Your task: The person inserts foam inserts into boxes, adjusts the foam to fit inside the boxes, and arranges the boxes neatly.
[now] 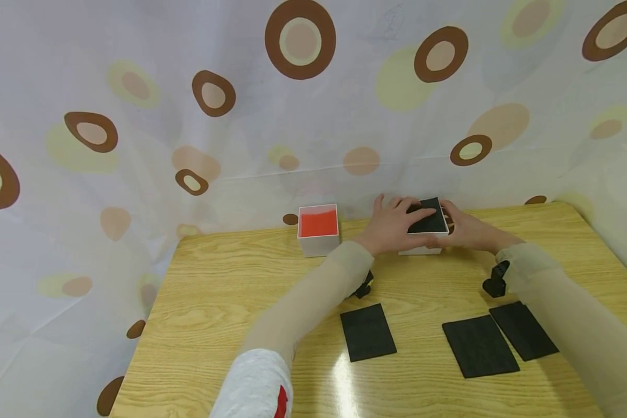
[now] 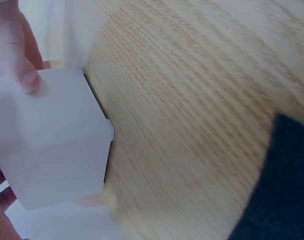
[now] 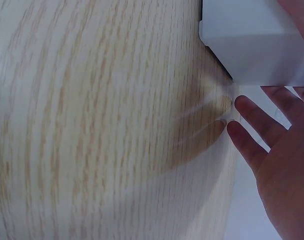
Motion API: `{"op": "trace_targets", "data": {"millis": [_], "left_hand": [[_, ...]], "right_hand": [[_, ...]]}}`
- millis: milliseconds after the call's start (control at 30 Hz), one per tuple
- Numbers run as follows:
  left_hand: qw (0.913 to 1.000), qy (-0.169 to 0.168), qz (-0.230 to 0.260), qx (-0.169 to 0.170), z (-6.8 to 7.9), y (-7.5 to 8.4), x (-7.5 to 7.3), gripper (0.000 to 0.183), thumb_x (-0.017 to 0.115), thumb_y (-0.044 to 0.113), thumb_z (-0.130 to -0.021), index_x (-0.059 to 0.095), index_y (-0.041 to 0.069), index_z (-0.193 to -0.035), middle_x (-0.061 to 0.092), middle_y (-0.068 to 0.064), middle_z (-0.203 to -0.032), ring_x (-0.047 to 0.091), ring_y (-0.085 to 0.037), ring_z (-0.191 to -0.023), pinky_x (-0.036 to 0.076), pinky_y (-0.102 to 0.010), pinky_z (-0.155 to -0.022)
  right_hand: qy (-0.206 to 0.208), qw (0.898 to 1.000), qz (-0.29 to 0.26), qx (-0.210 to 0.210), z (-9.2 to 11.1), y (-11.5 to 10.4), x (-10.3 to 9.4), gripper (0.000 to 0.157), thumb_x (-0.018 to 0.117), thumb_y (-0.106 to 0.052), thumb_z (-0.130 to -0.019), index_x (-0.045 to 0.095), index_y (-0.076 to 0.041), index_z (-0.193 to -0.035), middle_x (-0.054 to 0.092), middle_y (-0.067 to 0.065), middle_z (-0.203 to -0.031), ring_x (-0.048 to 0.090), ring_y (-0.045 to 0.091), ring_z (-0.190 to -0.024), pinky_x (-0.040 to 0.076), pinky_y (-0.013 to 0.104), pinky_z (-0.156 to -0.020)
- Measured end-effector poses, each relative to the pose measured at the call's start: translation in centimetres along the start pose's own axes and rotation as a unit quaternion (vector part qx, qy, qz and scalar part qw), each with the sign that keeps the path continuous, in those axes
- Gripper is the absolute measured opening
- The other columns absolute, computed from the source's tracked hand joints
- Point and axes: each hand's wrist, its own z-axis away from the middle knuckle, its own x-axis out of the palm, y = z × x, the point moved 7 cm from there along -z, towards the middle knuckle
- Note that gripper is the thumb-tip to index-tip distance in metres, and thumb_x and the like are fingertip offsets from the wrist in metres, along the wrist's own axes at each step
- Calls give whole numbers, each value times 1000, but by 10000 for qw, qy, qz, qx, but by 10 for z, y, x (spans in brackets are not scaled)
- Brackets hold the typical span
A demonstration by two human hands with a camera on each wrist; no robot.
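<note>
My left hand reaches over a small white box, its fingers stretched across the black felt-like sheet at the top. Its thumb lies along the box's front rim. From the right side, my right hand holds the same box. In the left wrist view, the right thumb presses flat on the white front face. The right wrist view shows fingers of the right hand reaching past the box's side, two of them spread away from it.
A second white box with a red sheet inside stands to the left. One black sheet lies near the front; two more, a wider sheet and a narrower sheet, lie at right. A patterned curtain hangs behind the wooden table.
</note>
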Motion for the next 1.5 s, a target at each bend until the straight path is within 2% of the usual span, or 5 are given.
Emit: {"op": "trace_targets", "data": {"millis": [67,367,767,1067,1500], "left_hand": [[10000,-13,-65,-31,-2,1,2,74,42,81,-96,38,45,-160,37,8,-162,34,-15,-146,17,-60,-121],[9990,-256,-143,-328,-11,3,8,77,35,87,-92,39,47,-158,36,11,-162,31,-14,-147,10,-66,-122],[9978,-517,-241,-341,-9,7,11,76,33,87,-93,44,46,-156,41,7,-158,34,-15,-147,12,-67,-122],[9985,-338,-315,-301,-7,6,12,73,34,86,-94,49,44,-152,47,9,-153,38,-14,-145,14,-69,-121],[9977,-522,-339,-269,-7,8,16,77,32,89,-91,48,45,-151,48,9,-151,37,-14,-144,14,-70,-120]], "right_hand": [[-9,10000,-50,-54,1,-1,0,97,77,-38,-95,12,-8,-160,38,28,-151,47,45,-132,45,61,-105],[-29,9994,-185,-304,1,-4,-3,95,77,-29,-96,11,-6,-160,42,29,-146,54,43,-125,51,50,-97],[-16,9992,-168,-374,-2,1,0,96,77,-20,-96,10,-2,-161,38,29,-149,52,43,-128,53,42,-94],[-18,9997,-78,-233,0,-1,-2,104,79,-26,-95,4,-1,-162,37,31,-151,49,44,-130,47,56,-103],[-26,9996,-147,-239,0,-3,-1,100,79,-23,-96,6,-2,-161,35,30,-153,46,45,-134,47,54,-103]]}}
